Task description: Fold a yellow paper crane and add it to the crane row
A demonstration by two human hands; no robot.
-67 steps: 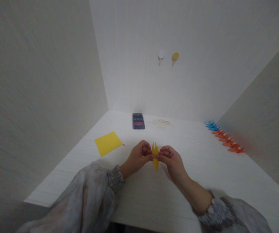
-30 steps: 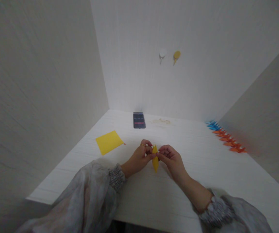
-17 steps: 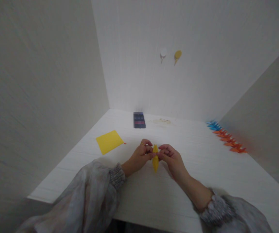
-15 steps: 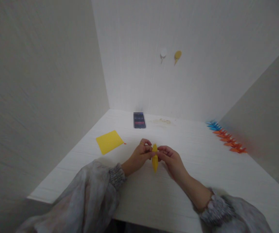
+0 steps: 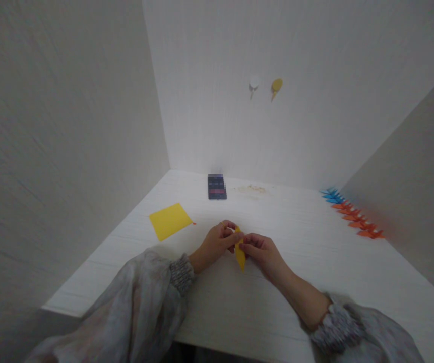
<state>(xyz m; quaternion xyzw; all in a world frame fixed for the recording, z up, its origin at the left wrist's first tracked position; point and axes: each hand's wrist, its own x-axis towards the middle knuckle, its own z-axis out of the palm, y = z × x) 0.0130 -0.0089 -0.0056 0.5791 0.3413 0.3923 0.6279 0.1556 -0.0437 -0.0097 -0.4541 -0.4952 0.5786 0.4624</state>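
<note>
A narrow piece of folded yellow paper point(image 5: 241, 259), pointed at its lower end, is held between my two hands above the white table. My left hand point(image 5: 220, 240) pinches it from the left, with the thumb lying across its upper part. From the right, my right hand point(image 5: 261, 250) grips its edge between thumb and fingers. Parts of the paper are hidden behind the fingers. Left of my hands lies a flat stack or sheet of yellow paper point(image 5: 170, 222), with a tiny orange scrap point(image 5: 194, 223) at its right corner.
Along the right wall stands a row of folded paper figures, blue ones point(image 5: 332, 195) behind and several orange ones point(image 5: 357, 220) in front. A blurred dark object point(image 5: 217, 187) sits near the back wall. A white hook point(image 5: 253, 83) and a yellow hook point(image 5: 276, 85) are on that wall.
The folded paper has tilted, its upper end moving left. My left thumb has shifted up and over it, and my right fingers have moved slightly down along it.
</note>
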